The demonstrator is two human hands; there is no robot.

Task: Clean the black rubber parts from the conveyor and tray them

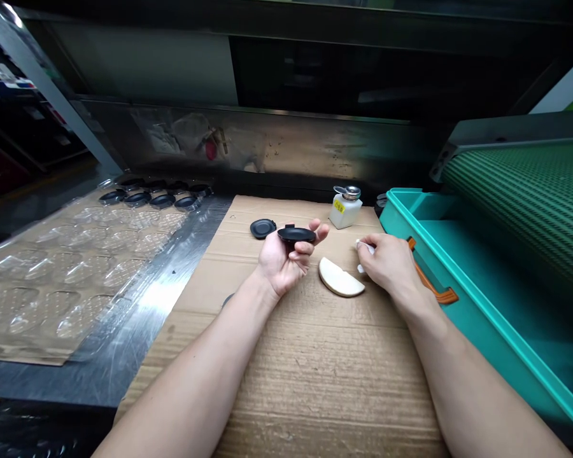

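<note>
black round plastic disc [296,235] is gripped in the left hand [281,261], nearly level, with the curled fingers closed around its underside and the palm turned toward the right hand; exactly how the thumb bears on it cannot be told. a white soft wipe [365,247] is pinched between the thumb and fingertips of the right hand [386,262], and most of it is hidden by the fingers. just beside that hand, a white half-moon pad with a tan edge [341,278] is laid flat on a sheet of brown corrugated cardboard [286,356], between the two hands and touched by neither. a second black round disc [262,228] is lying on the cardboard beyond the left hand. a white plastic dispenser bottle with a yellow label and a metal pump top [345,210] is stood upright near the far edge of the cardboard. to the left, rows of black discs [155,194] are set out beyond a clear plastic blister tray [76,273], which is laid on a steel sheet [141,315]. to the right, a teal plastic bin [477,299] with an orange strap [434,280] is placed beside the cardboard, below a green ribbed conveyor belt [520,197].
</note>
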